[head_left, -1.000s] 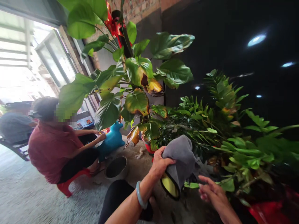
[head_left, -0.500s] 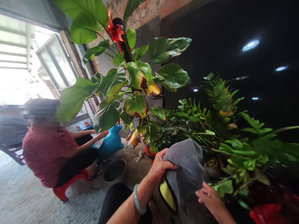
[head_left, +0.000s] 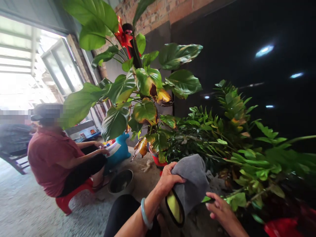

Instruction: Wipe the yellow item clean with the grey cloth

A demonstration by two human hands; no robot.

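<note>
My left hand [head_left: 167, 180] grips the upper edge of a grey cloth [head_left: 192, 179] with a yellow, black-edged underside [head_left: 174, 207]. A pale bangle sits on that wrist. My right hand [head_left: 219, 210] is low at the right, fingers curled beneath the cloth where a small green leaf [head_left: 206, 198] of the bushy plant [head_left: 237, 154] pokes out. Whether those fingers pinch the leaf or the cloth is not clear. Both hands hover in front of the plant's foliage.
A tall plant with big yellowing leaves [head_left: 145, 89] and a red bow [head_left: 123, 36] stands behind. A person in a red shirt [head_left: 51, 158] sits on a red stool at left, beside a blue toy [head_left: 120, 149] and a metal bowl [head_left: 121, 182]. A dark wall is at right.
The cloth rose and spread half a second ago, then dropped back and bunched. My right hand moved in under it. The seated person drew both hands in.
</note>
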